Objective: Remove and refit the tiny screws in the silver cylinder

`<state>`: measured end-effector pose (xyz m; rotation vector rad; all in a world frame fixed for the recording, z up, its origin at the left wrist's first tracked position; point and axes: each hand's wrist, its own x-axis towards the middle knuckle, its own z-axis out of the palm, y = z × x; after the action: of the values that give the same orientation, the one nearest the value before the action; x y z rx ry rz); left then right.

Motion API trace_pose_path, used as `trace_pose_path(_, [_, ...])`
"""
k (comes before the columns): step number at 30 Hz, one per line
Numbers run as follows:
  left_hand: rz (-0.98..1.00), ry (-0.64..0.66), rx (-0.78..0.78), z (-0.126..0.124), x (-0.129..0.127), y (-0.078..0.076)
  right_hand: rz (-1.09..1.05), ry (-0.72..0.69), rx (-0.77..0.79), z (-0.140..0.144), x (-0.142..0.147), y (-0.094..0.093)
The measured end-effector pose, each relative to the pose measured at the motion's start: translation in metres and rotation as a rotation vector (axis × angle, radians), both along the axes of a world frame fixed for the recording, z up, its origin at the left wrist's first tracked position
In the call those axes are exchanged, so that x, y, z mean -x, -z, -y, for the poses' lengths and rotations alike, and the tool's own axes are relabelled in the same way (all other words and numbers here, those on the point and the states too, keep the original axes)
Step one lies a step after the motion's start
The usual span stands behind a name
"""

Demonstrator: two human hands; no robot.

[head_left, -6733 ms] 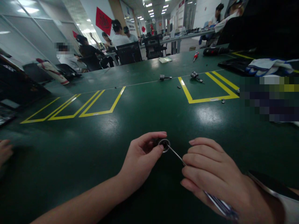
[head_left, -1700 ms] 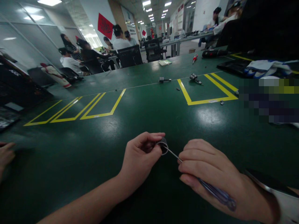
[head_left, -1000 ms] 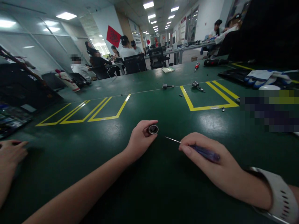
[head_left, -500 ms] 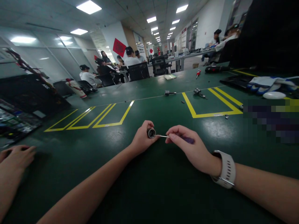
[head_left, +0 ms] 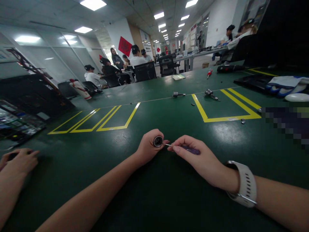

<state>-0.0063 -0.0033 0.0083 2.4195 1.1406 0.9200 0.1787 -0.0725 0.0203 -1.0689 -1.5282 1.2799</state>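
Holding the small ring (head_left: pixel 158 141), the left hand (head_left: pixel 147 147) may slip — the right hand's (head_left: pixel 200 159) thin screwdriver (head_left: pixel 183 148) could poke skin.

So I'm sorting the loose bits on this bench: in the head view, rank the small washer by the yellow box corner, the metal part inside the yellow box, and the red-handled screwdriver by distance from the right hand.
From the right hand:
1. Small washer, right of it, just outside the box corner.
2. Metal part, farther back, inside the yellow box.
3. Red-handled screwdriver, farthest, near the far table edge.
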Motion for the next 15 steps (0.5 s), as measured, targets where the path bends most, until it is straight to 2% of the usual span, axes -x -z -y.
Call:
trace_pose_path(4, [0.060,-0.006,0.019,0.0014,-0.0011,-0.0015,-0.229,-0.021,0.143,-0.0023,0.0003,0.0025])
trace_pose_path(7, [0.104,0.026,0.073,0.0035,-0.0026,-0.0037,-0.324,-0.049,0.204,-0.0029,0.0014,0.0021])
trace_pose_path(10, [0.110,0.043,0.095,0.0050,-0.0032,-0.0037,-0.345,-0.055,0.207,-0.0036,0.0016,0.0032])
trace_pose_path(15, [0.054,-0.036,0.020,0.0039,-0.0025,0.0016,-0.280,0.003,0.141,-0.0035,0.0004,0.0064])
